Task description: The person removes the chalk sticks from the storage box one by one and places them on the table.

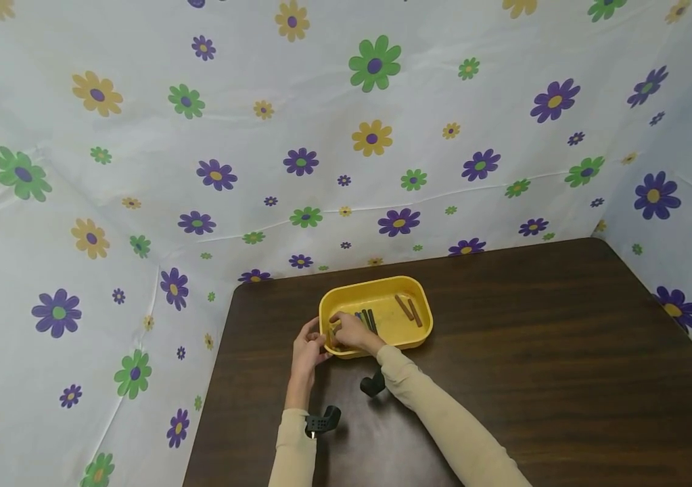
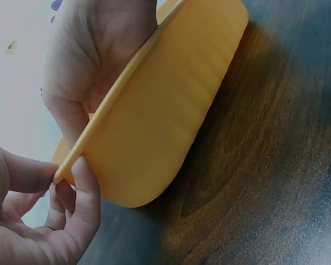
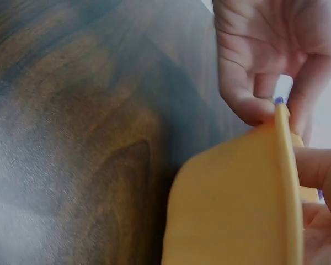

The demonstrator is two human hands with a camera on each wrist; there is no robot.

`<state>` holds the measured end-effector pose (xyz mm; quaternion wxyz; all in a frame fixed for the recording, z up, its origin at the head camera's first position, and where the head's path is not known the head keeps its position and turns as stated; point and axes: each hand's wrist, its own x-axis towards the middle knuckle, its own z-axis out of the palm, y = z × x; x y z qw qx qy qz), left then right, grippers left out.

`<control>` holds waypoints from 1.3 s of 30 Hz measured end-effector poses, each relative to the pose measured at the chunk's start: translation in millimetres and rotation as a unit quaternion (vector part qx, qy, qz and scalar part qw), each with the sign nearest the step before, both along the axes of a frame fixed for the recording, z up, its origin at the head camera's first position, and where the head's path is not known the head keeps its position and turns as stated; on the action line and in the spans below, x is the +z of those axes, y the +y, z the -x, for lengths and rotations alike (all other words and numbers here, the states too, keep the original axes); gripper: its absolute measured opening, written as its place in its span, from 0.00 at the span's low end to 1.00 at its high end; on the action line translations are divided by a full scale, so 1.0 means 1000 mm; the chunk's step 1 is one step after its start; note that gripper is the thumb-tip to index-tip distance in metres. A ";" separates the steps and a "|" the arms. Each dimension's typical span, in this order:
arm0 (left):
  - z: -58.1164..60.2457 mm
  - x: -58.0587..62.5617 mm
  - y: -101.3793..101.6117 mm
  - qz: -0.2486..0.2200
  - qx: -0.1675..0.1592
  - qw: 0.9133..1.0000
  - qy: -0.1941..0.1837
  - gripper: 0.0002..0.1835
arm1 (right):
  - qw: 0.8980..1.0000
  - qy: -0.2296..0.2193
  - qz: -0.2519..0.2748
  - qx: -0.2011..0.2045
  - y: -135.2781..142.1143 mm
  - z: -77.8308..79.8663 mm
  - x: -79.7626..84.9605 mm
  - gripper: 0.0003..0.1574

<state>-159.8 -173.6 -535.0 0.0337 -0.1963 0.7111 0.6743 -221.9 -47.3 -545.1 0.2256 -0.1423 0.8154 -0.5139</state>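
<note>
A yellow plastic tub (image 1: 391, 287) with rounded corners stands on the table. My left hand (image 1: 307, 348) pinches its rim at the near left corner, thumb on one side and fingers on the other, as the left wrist view (image 2: 60, 215) shows. Over the near wall, my right hand (image 1: 352, 331) reaches down into the left end of the tub. Its fingertips are hidden behind the wall in both wrist views, and I cannot tell whether they pinch anything. Several dark green and blue crayon-like sticks (image 1: 372, 320) lie beside the right hand.
Two brown sticks (image 1: 414, 312) lie at the tub's right end. The dark wooden table (image 1: 534, 352) extends to the right and toward me. Behind it hangs a white flowered cloth (image 1: 419, 216), with more cloth at both sides. Black wrist camera mounts (image 1: 323, 421) sit on both forearms.
</note>
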 end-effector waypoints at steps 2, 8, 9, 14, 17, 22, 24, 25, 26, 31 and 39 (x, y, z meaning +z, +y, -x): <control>0.000 0.000 0.000 0.000 -0.003 1.000 0.001 0.25 | 0.999 -0.029 0.022 -0.001 0.002 0.001 0.001 0.33; 0.001 -0.002 -0.002 0.000 -0.002 1.000 0.003 0.25 | 0.994 -0.075 0.074 0.009 0.011 0.003 0.011 0.31; 0.001 -0.002 -0.002 0.000 -0.002 1.000 0.002 0.25 | 0.994 -0.076 0.080 0.011 0.012 0.004 0.012 0.30; 0.001 -0.003 -0.003 -0.005 -0.007 1.000 0.003 0.25 | 0.993 -0.078 0.087 0.002 0.019 0.010 0.022 0.26; 0.001 -0.004 -0.004 -0.008 -0.009 1.000 0.002 0.25 | 0.993 -0.078 0.087 -0.007 0.025 0.012 0.028 0.26; 0.000 -0.004 -0.003 -0.010 -0.007 1.000 0.003 0.26 | 0.990 -0.086 0.110 -0.026 0.042 0.016 0.034 0.28; 0.000 -0.004 -0.003 -0.010 -0.006 1.000 0.004 0.26 | 0.988 -0.090 0.123 -0.039 0.050 0.018 0.035 0.28; 0.000 -0.004 -0.003 -0.010 -0.005 1.000 0.004 0.26 | 0.986 -0.093 0.130 -0.045 0.055 0.019 0.036 0.29; 0.001 -0.004 -0.003 -0.009 -0.004 1.000 0.004 0.26 | 0.985 -0.094 0.137 -0.050 0.059 0.020 0.036 0.29; 0.001 -0.004 -0.004 -0.012 -0.006 1.000 0.002 0.27 | 0.983 -0.093 0.140 -0.078 0.083 0.026 0.041 0.30; -0.005 0.017 -0.001 -0.009 -0.029 1.000 0.000 0.28 | 0.982 -0.073 0.129 -0.116 0.131 0.033 0.048 0.30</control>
